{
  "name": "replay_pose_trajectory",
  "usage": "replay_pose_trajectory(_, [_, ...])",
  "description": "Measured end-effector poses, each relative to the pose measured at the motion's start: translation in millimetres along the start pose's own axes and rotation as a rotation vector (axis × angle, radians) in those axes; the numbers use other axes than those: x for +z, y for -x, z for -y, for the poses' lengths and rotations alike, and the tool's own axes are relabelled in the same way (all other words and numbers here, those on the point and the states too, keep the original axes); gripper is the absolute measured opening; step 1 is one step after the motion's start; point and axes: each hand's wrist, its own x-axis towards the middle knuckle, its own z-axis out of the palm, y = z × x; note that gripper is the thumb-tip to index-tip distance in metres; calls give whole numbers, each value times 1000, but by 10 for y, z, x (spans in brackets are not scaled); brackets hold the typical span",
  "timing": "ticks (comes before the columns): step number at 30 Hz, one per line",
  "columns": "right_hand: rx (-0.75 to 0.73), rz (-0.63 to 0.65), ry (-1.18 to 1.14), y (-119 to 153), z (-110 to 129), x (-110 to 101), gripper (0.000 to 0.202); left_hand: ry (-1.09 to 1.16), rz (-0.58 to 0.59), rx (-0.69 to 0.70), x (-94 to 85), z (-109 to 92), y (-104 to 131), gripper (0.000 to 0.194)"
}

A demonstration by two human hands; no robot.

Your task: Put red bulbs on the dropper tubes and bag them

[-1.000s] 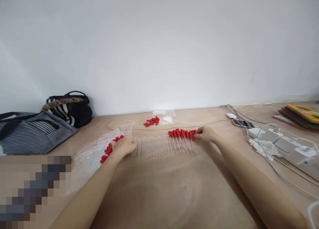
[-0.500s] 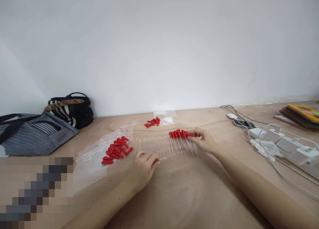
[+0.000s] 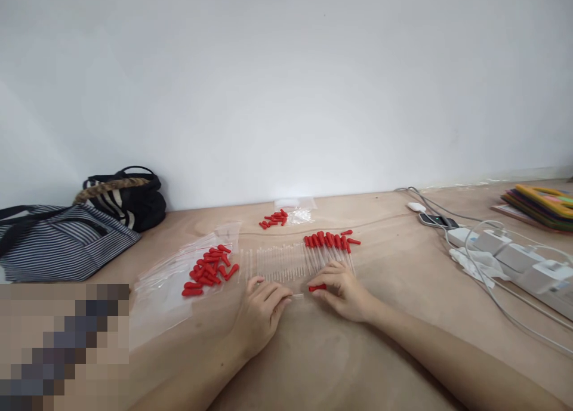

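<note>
Pinched in my left hand (image 3: 265, 309) is a thin clear glass dropper tube (image 3: 298, 295), its end pointing right. My right hand (image 3: 344, 294) grips a red rubber dropper bulb (image 3: 317, 287) by its fingers, a short gap from the tube's end. Behind both hands lies a row of bare glass tubes (image 3: 280, 262). At the row's right side several droppers (image 3: 320, 239) have red bulbs on their tops. A few loose red bulbs (image 3: 353, 241) lie beside them. To the left, a pile of red bulbs (image 3: 209, 270) rests on clear plastic bags (image 3: 156, 309).
Small red bulbs (image 3: 274, 219) and a clear bag (image 3: 301, 215) lie near the wall. Striped (image 3: 67, 244) and black bags (image 3: 143, 205) stand at the left. A power strip with chargers (image 3: 519, 259), cables and colourful frames (image 3: 539, 205) occupy the right.
My right hand has come from the capped droppers down toward my left hand, bringing a red bulb. The glass tube now shows beyond my left fingertips.
</note>
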Motion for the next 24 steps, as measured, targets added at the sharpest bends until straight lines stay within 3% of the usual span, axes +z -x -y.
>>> replay_pose_trajectory(9, [-26,31,-52,-15,115,29,14,26,-109,81,22,-1,-8,20])
replay_pose_trajectory(24, [-69,-149,-149,28,43,195,11,22,-150,48,56,-105,12,20])
